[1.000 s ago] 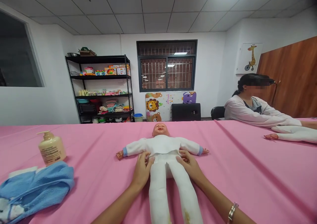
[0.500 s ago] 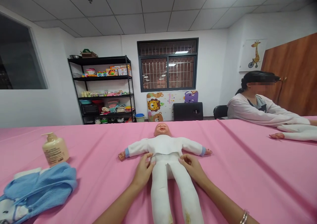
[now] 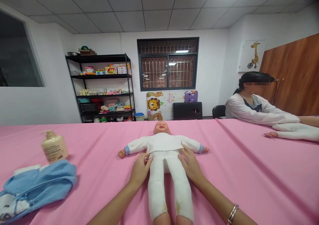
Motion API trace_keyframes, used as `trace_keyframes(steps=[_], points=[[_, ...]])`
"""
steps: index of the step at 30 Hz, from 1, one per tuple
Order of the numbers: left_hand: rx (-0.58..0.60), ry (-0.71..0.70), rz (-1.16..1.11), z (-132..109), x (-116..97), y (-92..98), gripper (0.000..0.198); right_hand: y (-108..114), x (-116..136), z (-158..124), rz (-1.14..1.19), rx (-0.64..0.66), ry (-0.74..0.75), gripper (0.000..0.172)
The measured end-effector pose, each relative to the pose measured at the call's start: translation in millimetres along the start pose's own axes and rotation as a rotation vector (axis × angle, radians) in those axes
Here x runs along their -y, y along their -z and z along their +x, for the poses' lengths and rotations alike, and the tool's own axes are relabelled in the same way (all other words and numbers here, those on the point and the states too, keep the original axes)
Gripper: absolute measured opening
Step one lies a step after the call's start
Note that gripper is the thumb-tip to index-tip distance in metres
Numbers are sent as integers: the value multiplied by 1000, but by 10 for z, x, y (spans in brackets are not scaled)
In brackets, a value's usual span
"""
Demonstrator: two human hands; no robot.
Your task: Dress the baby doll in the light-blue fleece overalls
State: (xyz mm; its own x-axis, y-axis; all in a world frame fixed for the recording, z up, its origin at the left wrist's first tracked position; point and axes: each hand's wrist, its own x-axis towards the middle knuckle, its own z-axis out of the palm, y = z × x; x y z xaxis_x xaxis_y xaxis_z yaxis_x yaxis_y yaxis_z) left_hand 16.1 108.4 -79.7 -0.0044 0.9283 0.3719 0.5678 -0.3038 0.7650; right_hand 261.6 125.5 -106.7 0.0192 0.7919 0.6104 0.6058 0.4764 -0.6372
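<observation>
Baby doll [image 3: 163, 148] lies on its back in the middle of the pink-covered desk [image 3: 236, 185], with the head away from the person, the arms spread out and the legs pointing to the person. It wears a white suit with blue cuffs, and the legs have small brownish stains near the lower end.

At the far left, a blue towel [image 3: 37, 182] lies folded loosely on the desk, and a cream pump bottle [image 3: 54, 147] stands just behind it. Next comes the left hand [image 3: 139, 170]. Its fingers [image 3: 146, 159] are open and rest against the doll's waist, and they do not close around it. The right hand [image 3: 190, 167] lies the same way on the other side, with open fingers [image 3: 185, 153] on the doll's hip, and a metal bracelet [image 3: 232, 213] sits on that wrist.

The doll seems light, with a soft, stuffed body that will bend easily, while the head and small hands look firmer. It looks best to hold it at the trunk and to support the head.

At the far right, a co-worker [image 3: 249, 107] sits with a second doll [image 3: 294, 132] on the desk.
</observation>
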Motion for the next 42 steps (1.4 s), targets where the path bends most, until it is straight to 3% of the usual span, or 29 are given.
trace_keyframes(steps=[4, 8, 12, 15, 18, 23, 33, 42], points=[[25, 5, 5, 8, -21, 22, 38, 71, 42, 26, -41, 10, 51, 45], [80, 15, -22, 10, -34, 34, 35, 92, 18, 30, 17, 134, -59, 42], [65, 22, -24, 11, -7, 27, 30, 88, -1, 6, 119, 163, -127, 41], [68, -2, -12, 16, 25, 19, 29, 49, -46, -14, 217, 171, -268, 46], [76, -2, -27, 18, 43, 14, 29, -2, -118, -9, 329, 100, -388, 45], [74, 1, -41, 15, 18, 17, 28, -9, -169, 16, 546, -23, -438, 30], [138, -46, -140, -32, -69, 80, 17, 46, -71, -1, 515, -83, -469, 26], [149, -60, -52, -2, -22, 50, 12, 83, -49, 33, 560, -200, -538, 28]])
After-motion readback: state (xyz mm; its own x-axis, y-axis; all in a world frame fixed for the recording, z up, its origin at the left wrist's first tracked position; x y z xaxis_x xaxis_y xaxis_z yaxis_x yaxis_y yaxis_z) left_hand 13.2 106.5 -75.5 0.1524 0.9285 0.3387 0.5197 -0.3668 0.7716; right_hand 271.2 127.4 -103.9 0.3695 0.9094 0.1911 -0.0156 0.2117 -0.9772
